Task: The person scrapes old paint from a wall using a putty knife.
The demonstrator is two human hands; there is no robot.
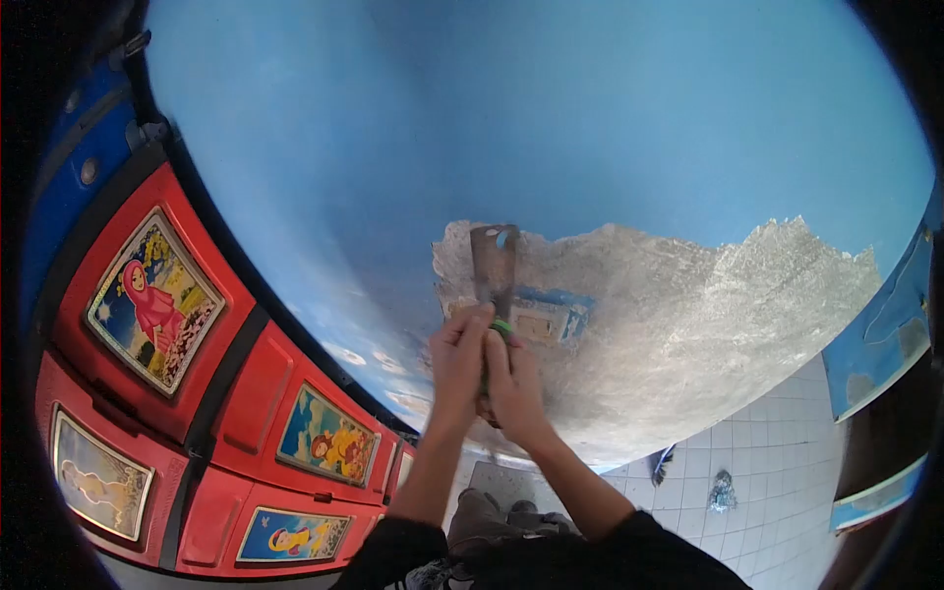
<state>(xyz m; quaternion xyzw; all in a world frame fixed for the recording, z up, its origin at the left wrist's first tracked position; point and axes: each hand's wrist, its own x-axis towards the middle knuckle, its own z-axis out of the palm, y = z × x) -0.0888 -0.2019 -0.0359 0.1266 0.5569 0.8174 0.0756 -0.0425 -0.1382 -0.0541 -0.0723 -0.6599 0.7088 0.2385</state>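
Both of my hands are closed around the handle of a metal scraper (494, 264), held upright against the wall. Its broad grey blade has a hole near the far end, and a bit of green shows at the handle between my fingers. My left hand (460, 359) grips from the left side, my right hand (512, 379) from the right. Around the blade lies a bare grey patch (678, 295) with a ragged upper edge, below blue paint (551, 108). Just right of my hands, a small recessed box (544, 320) with blue remnants is partly hidden.
Red cabinets (251, 423) with framed cartoon pictures stand close on the left, below a blue one (88, 167). Down right, a brush-like thing (663, 464) and a crumpled heap (723, 492) lie on the tiled floor (787, 433). A worn blue panel (880, 344) edges the right side.
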